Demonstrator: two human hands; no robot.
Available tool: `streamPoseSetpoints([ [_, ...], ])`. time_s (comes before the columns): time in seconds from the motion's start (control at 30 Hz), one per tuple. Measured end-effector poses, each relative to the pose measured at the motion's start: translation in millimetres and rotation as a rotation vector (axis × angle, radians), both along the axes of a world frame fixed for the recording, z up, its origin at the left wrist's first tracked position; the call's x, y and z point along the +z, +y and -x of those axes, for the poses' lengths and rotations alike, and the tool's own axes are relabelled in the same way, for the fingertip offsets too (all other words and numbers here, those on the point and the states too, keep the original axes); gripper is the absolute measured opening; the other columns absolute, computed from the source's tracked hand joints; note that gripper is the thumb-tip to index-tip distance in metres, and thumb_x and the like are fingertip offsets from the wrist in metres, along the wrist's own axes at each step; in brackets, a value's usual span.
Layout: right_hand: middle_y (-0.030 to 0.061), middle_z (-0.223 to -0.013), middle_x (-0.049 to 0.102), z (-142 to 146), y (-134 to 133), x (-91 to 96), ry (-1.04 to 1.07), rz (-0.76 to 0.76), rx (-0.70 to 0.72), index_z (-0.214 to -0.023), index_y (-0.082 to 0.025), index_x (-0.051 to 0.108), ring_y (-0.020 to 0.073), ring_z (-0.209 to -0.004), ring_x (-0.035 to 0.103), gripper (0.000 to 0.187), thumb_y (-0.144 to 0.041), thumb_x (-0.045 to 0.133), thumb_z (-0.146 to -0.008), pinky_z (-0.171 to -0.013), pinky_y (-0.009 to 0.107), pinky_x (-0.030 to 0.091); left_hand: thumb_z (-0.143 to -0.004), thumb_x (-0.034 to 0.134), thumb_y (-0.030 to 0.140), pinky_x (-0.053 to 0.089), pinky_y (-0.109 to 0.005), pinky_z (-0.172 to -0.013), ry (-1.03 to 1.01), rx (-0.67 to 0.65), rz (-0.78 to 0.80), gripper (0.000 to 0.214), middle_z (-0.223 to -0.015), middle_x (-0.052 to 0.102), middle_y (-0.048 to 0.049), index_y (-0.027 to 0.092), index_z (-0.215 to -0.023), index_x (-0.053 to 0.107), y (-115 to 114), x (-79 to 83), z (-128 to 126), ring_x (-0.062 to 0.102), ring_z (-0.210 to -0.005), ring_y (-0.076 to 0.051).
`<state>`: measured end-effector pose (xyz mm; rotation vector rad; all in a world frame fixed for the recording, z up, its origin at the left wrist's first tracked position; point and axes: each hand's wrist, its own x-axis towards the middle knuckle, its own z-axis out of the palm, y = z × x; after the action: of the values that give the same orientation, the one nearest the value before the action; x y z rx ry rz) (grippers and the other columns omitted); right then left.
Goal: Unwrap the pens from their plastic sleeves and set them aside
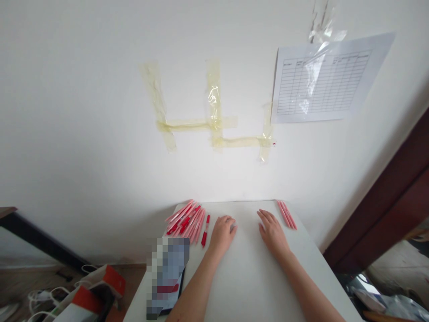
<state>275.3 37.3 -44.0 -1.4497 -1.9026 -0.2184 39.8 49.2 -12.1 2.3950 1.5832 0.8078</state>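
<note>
Both my hands rest palm down on a small white table (pixel 248 277) pushed against a white wall. My left hand (pixel 223 232) lies with its fingers curled under, holding nothing I can see. Just left of it lies a pile of several pink and red pens (pixel 187 220), with one red pen (pixel 205 230) nearest the hand. My right hand (pixel 271 229) lies flat with fingers stretched out and holds nothing. To its right, near the table's far right corner, lie a few pink pens (pixel 286 214) side by side.
A phone or tablet (pixel 167 281) with a blurred screen sits at the table's near left edge. Tape strips (pixel 214 125) and a printed grid sheet (pixel 325 80) hang on the wall. An orange-and-white bag (pixel 97 290) stands on the floor at left. A dark wooden frame (pixel 389 201) runs at right.
</note>
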Motion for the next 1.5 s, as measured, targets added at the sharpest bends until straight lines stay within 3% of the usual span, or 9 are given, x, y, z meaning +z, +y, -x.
streamPoseSetpoints([
  [0.07, 0.0093, -0.144, 0.056, 11.7, -2.6, -1.6, -0.028, 0.089, 0.102, -0.142, -0.021, 0.051, 0.0225, -0.135, 0.049, 0.049, -0.018, 0.043, -0.094, -0.112, 0.044, 0.044, -0.091, 0.056, 0.022, 0.043, -0.044, -0.109, 0.060, 0.052, -0.024, 0.023, -0.115, 0.068, -0.0063, 0.022, -0.110, 0.069, -1.8, 6.2, 1.2, 0.059, -0.113, -0.023],
  [0.17, 0.0086, -0.146, 0.055, 18.3, -4.5, -2.3, -0.042, 0.204, 0.144, -0.142, -0.023, 0.053, 0.0236, -0.137, 0.049, 0.046, -0.022, 0.043, -0.097, -0.116, 0.048, 0.039, -0.093, 0.048, 0.020, 0.046, -0.042, -0.098, 0.193, 0.211, -0.030, 0.024, -0.102, 0.068, -0.0086, 0.021, -0.102, 0.070, -7.0, 18.5, 3.1, 0.059, -0.103, -0.025],
  [0.3, 0.0092, -0.145, 0.056, 15.0, -3.4, -0.7, -0.025, 0.254, 0.156, -0.137, -0.022, 0.059, 0.0245, -0.136, 0.050, 0.042, -0.026, 0.043, -0.098, -0.117, 0.049, 0.038, -0.093, 0.045, 0.018, 0.040, -0.052, -0.102, 0.312, 0.478, -0.055, 0.028, -0.107, 0.064, -0.0141, 0.019, -0.103, 0.071, -14.1, 30.8, 6.7, 0.054, -0.110, -0.032],
  [0.4, 0.0096, -0.144, 0.057, 13.1, -2.7, 0.8, -0.014, 0.252, 0.163, -0.136, -0.021, 0.059, 0.0248, -0.135, 0.051, 0.042, -0.026, 0.045, -0.097, -0.116, 0.049, 0.040, -0.093, 0.044, 0.019, 0.035, -0.056, -0.106, 0.380, 0.588, -0.059, 0.030, -0.114, 0.064, -0.0135, 0.020, -0.103, 0.072, -16.1, 33.1, 9.1, 0.053, -0.115, -0.033],
  [0.63, 0.0101, -0.144, 0.057, 13.6, -3.1, 2.9, -0.004, 0.269, 0.169, -0.136, -0.020, 0.060, 0.0252, -0.135, 0.051, 0.042, -0.028, 0.046, -0.097, -0.116, 0.050, 0.040, -0.094, 0.039, 0.013, 0.034, -0.058, -0.108, 0.435, 0.597, -0.001, 0.037, -0.109, 0.066, -0.0128, 0.019, -0.103, 0.074, -13.1, 31.7, 11.2, 0.060, -0.104, -0.029],
  [0.97, 0.0106, -0.143, 0.058, 11.2, -2.3, 3.0, 0.028, 0.275, 0.185, -0.134, -0.020, 0.061, 0.0254, -0.134, 0.052, 0.041, -0.028, 0.047, -0.097, -0.116, 0.050, 0.040, -0.091, 0.037, 0.004, 0.041, -0.048, -0.101, 0.407, 0.531, 0.002, 0.045, -0.116, 0.065, -0.0099, 0.022, -0.120, 0.066, -6.1, 27.4, 19.9, 0.059, -0.106, -0.027],
  [1.2, 0.0101, -0.142, 0.058, 10.3, -1.6, 2.7, 0.048, 0.269, 0.188, -0.133, -0.022, 0.062, 0.0253, -0.134, 0.053, 0.040, -0.029, 0.048, -0.096, -0.114, 0.049, 0.041, -0.089, 0.037, 0.002, 0.037, -0.054, -0.106, 0.322, 0.416, -0.013, 0.049, -0.115, 0.069, -0.0074, 0.025, -0.121, 0.065, -5.2, 25.9, 16.6, 0.057, -0.112, -0.027],
  [1.33, 0.0102, -0.142, 0.058, 10.2, -1.7, 3.3, 0.048, 0.279, 0.187, -0.133, -0.021, 0.062, 0.0253, -0.134, 0.052, 0.040, -0.029, 0.048, -0.096, -0.115, 0.049, 0.041, -0.090, 0.039, 0.005, 0.037, -0.057, -0.105, 0.323, 0.439, -0.018, 0.045, -0.118, 0.069, -0.0076, 0.026, -0.118, 0.067, -7.7, 25.7, 14.2, 0.059, -0.108, -0.029],
  [1.5, 0.0103, -0.142, 0.058, 9.5, -1.2, 3.4, 0.043, 0.293, 0.193, -0.133, -0.021, 0.062, 0.0252, -0.135, 0.051, 0.041, -0.030, 0.047, -0.097, -0.115, 0.048, 0.041, -0.088, 0.039, 0.005, 0.038, -0.057, -0.104, 0.334, 0.548, -0.029, 0.051, -0.126, 0.064, -0.0129, 0.021, -0.133, 0.058, -6.2, 21.6, 13.7, 0.060, -0.108, -0.030],
])
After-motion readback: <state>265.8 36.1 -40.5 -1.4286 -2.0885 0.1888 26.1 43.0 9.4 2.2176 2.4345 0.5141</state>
